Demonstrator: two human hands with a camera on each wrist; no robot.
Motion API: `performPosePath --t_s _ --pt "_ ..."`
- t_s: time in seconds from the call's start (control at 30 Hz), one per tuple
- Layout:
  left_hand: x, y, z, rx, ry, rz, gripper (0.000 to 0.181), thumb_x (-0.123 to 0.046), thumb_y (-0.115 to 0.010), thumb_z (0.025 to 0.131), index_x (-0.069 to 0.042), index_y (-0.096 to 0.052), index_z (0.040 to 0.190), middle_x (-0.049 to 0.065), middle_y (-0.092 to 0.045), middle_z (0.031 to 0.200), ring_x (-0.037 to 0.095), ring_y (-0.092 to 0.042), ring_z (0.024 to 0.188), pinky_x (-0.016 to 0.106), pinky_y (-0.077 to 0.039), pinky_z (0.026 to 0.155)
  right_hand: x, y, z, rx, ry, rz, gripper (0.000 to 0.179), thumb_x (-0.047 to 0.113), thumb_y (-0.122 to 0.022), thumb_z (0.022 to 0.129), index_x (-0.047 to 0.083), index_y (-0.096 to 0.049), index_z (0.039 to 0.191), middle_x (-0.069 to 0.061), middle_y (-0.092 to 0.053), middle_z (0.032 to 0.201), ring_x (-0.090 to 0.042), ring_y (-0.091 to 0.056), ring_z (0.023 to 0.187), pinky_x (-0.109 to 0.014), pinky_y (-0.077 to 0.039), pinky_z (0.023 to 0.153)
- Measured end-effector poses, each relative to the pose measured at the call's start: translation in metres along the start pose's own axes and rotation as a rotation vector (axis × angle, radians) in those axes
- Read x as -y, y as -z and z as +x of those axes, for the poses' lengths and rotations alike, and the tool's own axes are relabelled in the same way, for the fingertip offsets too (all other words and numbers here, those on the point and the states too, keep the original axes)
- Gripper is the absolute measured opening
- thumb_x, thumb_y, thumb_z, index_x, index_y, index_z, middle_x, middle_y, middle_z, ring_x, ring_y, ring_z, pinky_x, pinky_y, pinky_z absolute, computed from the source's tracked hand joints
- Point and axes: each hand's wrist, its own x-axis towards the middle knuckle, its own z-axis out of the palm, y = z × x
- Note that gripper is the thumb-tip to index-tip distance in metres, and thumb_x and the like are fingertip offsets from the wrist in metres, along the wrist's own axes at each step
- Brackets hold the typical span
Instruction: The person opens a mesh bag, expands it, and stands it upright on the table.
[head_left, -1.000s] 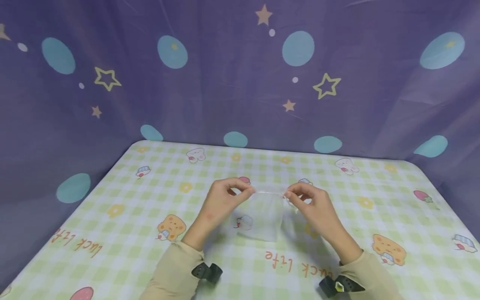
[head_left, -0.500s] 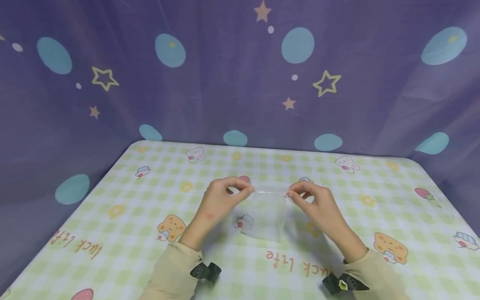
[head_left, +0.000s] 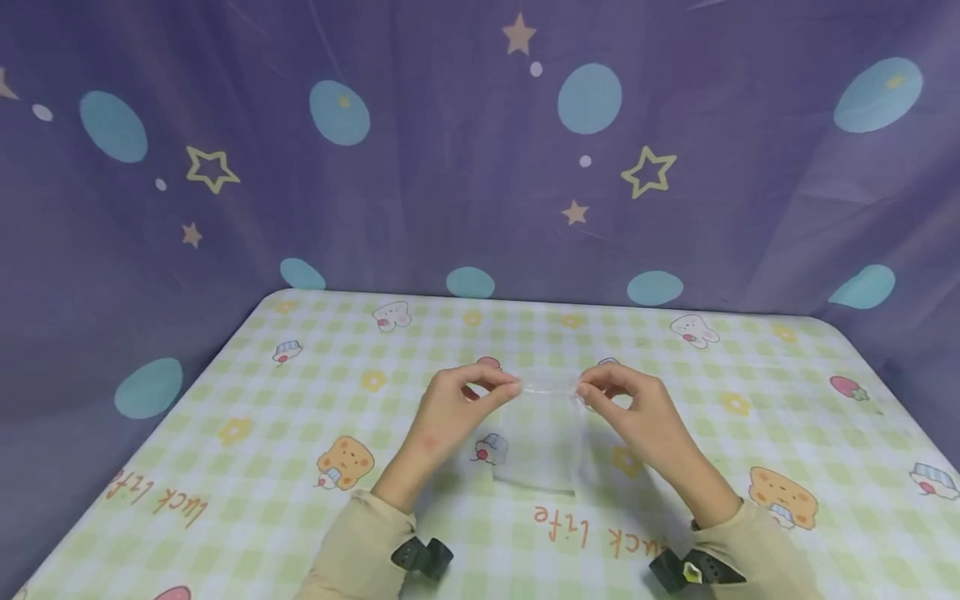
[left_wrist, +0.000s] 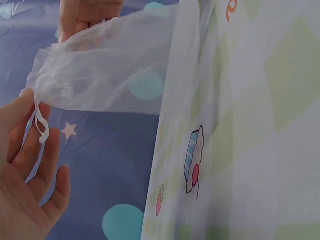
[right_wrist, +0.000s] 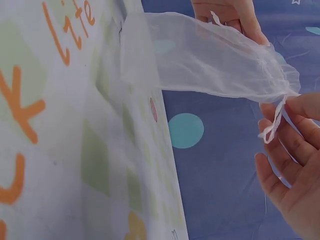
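Observation:
A small sheer white drawstring pouch hangs between my two hands above the table, its mouth uppermost. My left hand pinches one top corner between thumb and index finger; its other fingers are loosely bent in the left wrist view. At the opposite top corner, my right hand pinches the pouch the same way. The gathered rim is ruffled, and a knotted white cord loop dangles by the left fingers. Another cord loop hangs beside the right fingers. Through the thin mesh the background shows, and no contents are visible.
The table is covered by a green and white checked cloth with printed cartoons and lettering. Behind it hangs a purple curtain with stars and blue ovals. Dark straps sit around both sleeved wrists.
My left hand has shifted slightly right, bringing the hands a little closer together. The pouch's lower edge has swung slightly right. Both hands keep their pinch, and the head view has tilted a little.

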Motion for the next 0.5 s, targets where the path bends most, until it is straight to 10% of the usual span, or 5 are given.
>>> performPosePath --t_s 0.27,0.5 --pt "-0.0015 -0.0014 0.0022 -0.040 -0.014 -0.054 0.011 -0.025 -0.079 0.086 -0.014 -0.078 0.088 -0.004 -0.072 0.100 0.010 -0.061 0.106 0.036 -0.049 0.082 0.0007 0.0008 0.0009 0.061 -0.025 0.202 0.015 0.014 -0.062 0.099 0.003 -0.069 0.108 -0.016 -0.069 0.094 -0.017 -0.066 0.083 -0.027 -0.052 0.080" --pt "-0.0019 -0.0028 -0.0006 -0.026 0.007 -0.044 0.011 -0.027 -0.078 0.087 -0.016 -0.078 0.087 -0.007 -0.071 0.095 0.009 -0.061 0.099 0.031 -0.050 0.078 -0.0022 -0.0037 0.0003 0.033 -0.051 0.304 0.018 0.010 -0.061 0.099 -0.005 -0.067 0.108 -0.003 -0.068 0.085 -0.019 -0.063 0.077 -0.025 -0.053 0.074"
